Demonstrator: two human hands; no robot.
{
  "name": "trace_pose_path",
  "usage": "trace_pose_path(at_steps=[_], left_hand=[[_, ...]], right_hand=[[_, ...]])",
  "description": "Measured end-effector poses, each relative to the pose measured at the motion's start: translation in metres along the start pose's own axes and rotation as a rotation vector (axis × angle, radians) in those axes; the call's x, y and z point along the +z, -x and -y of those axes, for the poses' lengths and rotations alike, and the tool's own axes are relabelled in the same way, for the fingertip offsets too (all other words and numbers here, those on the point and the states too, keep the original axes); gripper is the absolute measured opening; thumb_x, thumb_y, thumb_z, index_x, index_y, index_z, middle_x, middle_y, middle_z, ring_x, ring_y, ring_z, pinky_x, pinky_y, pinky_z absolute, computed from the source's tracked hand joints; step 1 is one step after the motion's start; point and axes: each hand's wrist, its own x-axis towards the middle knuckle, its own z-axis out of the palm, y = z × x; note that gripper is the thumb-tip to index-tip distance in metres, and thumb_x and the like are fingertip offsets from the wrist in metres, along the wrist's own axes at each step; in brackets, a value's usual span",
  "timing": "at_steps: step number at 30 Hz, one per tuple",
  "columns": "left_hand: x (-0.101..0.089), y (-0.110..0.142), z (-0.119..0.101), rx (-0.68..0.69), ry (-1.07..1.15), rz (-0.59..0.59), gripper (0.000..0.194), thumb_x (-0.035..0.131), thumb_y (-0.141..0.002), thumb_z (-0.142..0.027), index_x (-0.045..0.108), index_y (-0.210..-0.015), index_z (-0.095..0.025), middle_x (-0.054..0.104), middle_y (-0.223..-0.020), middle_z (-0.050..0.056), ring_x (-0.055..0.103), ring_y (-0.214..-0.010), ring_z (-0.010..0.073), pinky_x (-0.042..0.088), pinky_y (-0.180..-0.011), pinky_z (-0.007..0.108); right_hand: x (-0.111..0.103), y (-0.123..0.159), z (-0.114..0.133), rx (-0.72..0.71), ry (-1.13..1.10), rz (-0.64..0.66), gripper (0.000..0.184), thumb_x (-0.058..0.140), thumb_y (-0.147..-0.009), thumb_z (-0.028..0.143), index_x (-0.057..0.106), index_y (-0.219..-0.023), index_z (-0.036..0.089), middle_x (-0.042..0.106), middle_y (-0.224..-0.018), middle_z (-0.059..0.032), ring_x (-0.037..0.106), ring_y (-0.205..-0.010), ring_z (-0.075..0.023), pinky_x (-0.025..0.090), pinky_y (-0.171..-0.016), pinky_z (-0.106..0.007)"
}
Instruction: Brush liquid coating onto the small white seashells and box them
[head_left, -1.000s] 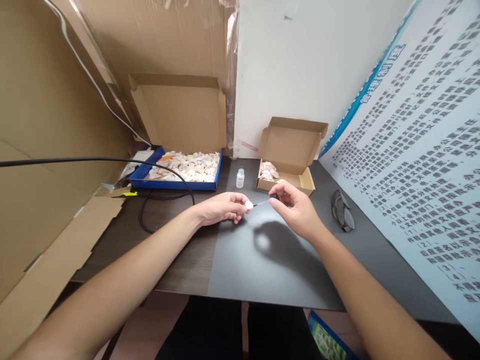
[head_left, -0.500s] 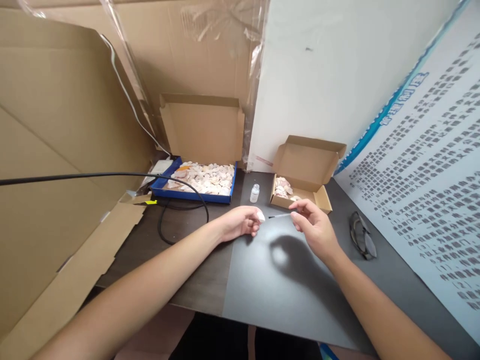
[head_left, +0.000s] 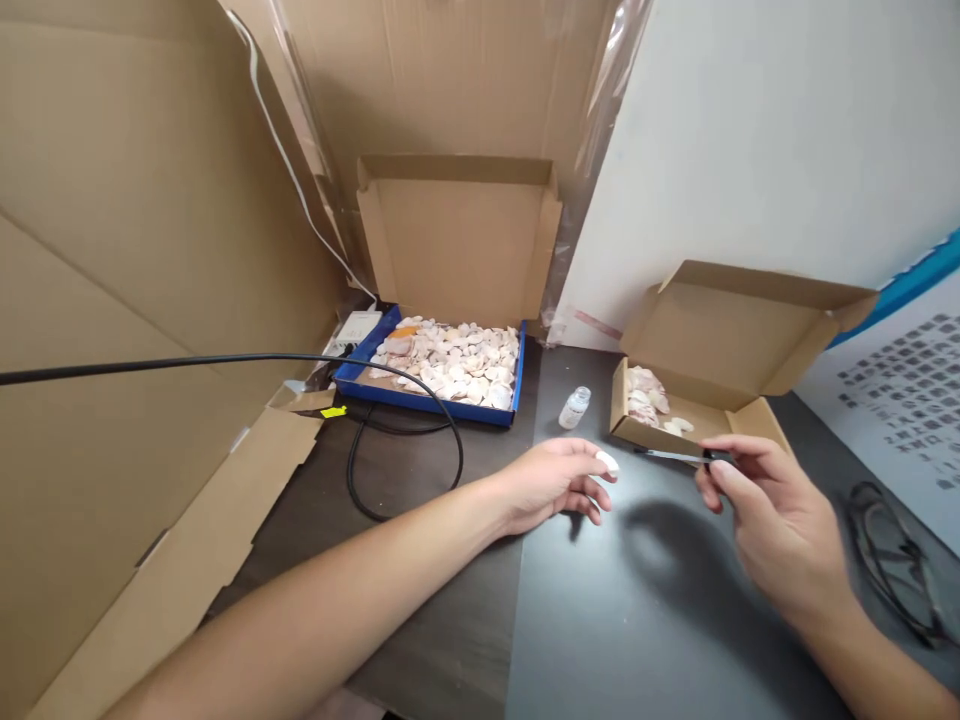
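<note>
My left hand point(head_left: 559, 487) pinches a small white shell point(head_left: 607, 463) between thumb and forefinger, its other fingers loosely spread above the table. To the right, my right hand point(head_left: 776, 510) grips a small brush point(head_left: 679, 456) by its black cap. The thin pale stem points left, and its dark tip stops a short gap from the shell. Behind my left hand a small clear bottle point(head_left: 574, 409) with a white label stands upright and uncapped. An open cardboard box point(head_left: 645, 432) with several shells point(head_left: 646, 398) in it lies just beyond the brush.
A blue-edged box point(head_left: 420, 398) full of shells point(head_left: 465, 360) stands at the back left, lid raised. A black cable point(head_left: 352, 460) loops in front of it. Dark-framed glasses point(head_left: 896, 570) lie at the right. Cardboard walls point(head_left: 150, 200) close off the left and back.
The view has shifted, so the boxes, bottle and hands appear farther right and larger. The gap between brush tip and shell looks wider. My left hand's lower fingers have uncurled somewhat.
</note>
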Motion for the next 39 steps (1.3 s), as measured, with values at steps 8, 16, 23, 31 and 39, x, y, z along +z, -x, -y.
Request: trace_pose_path(at_steps=[8,16,23,31,39], left_hand=[[-0.003,0.001,-0.003,-0.032,-0.010,0.073,0.030,0.073,-0.080,-0.035,0.052,-0.089,-0.016,0.070,-0.100,0.011,0.071,-0.066,0.0150,0.052,-0.056,0.024],[0.001,0.007,-0.005,-0.023,-0.068,0.057,0.029,0.070,-0.082,-0.038,0.051,-0.085,-0.017,0.064,-0.084,0.003,0.064,-0.056,0.0112,0.052,-0.053,0.024],[0.003,0.008,-0.005,-0.006,-0.118,0.038,0.023,0.063,-0.088,-0.037,0.054,-0.087,-0.015,0.064,-0.080,0.003,0.062,-0.051,0.0102,0.050,-0.047,0.022],[0.005,0.010,-0.005,0.013,-0.098,-0.010,0.020,0.066,-0.087,-0.030,0.056,-0.086,-0.013,0.060,-0.070,0.000,0.055,-0.049,0.0062,0.048,-0.047,0.018],[0.004,0.010,-0.005,0.015,-0.099,-0.008,0.020,0.066,-0.088,-0.029,0.054,-0.082,-0.014,0.061,-0.071,0.001,0.055,-0.051,0.0071,0.048,-0.047,0.019]], right_hand=[[0.001,-0.001,0.001,0.037,0.073,0.003,0.016,0.064,-0.085,0.038,0.061,-0.096,0.027,0.050,-0.062,0.0012,0.048,-0.052,-0.0156,0.041,-0.047,-0.028],[-0.005,0.003,0.018,-0.157,0.198,0.038,0.012,0.061,-0.087,0.026,0.061,-0.098,0.026,0.052,-0.069,0.0001,0.050,-0.059,-0.0157,0.041,-0.053,-0.028],[-0.001,0.002,0.026,-0.163,0.184,0.163,0.009,0.059,-0.086,0.021,0.059,-0.095,0.022,0.049,-0.068,0.0020,0.047,-0.058,-0.0133,0.042,-0.055,-0.026],[0.000,0.002,0.028,-0.174,0.125,0.216,0.011,0.058,-0.085,0.020,0.058,-0.096,0.020,0.048,-0.067,0.0035,0.047,-0.057,-0.0116,0.042,-0.054,-0.025],[0.001,0.006,0.031,-0.217,0.124,0.229,0.012,0.059,-0.083,0.017,0.058,-0.095,0.020,0.048,-0.066,0.0046,0.047,-0.056,-0.0103,0.042,-0.053,-0.023]])
